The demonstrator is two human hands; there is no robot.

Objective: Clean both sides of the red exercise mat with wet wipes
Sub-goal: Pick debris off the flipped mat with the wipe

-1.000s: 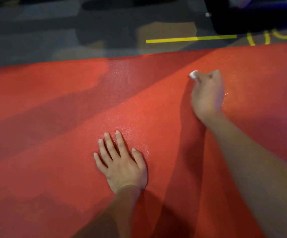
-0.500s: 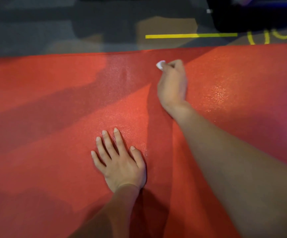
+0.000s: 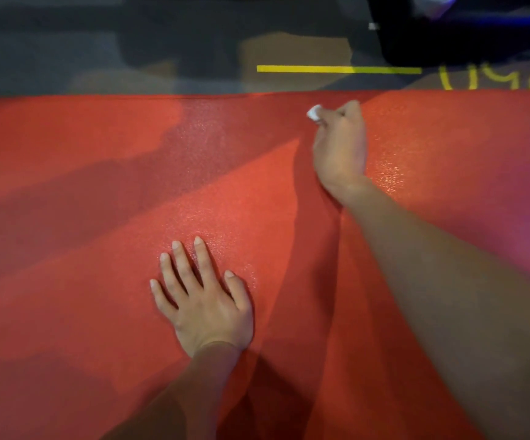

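A red exercise mat (image 3: 66,312) lies flat on a dark grey floor (image 3: 51,52) and fills most of the view, crossed by broad diagonal shadows. Nearest the viewer, the left hand (image 3: 206,309) rests palm down on the mat, its fingers (image 3: 181,265) straight and slightly spread, holding nothing. Farther out, the right arm reaches across the mat to its far edge, where the right hand (image 3: 341,147) is curled into a fist around a white wet wipe (image 3: 314,112); only a small wad shows past the knuckles. The mat glistens just right of that hand. Beyond the mat, the floor carries a yellow line (image 3: 336,69) and yellow marks (image 3: 495,76).
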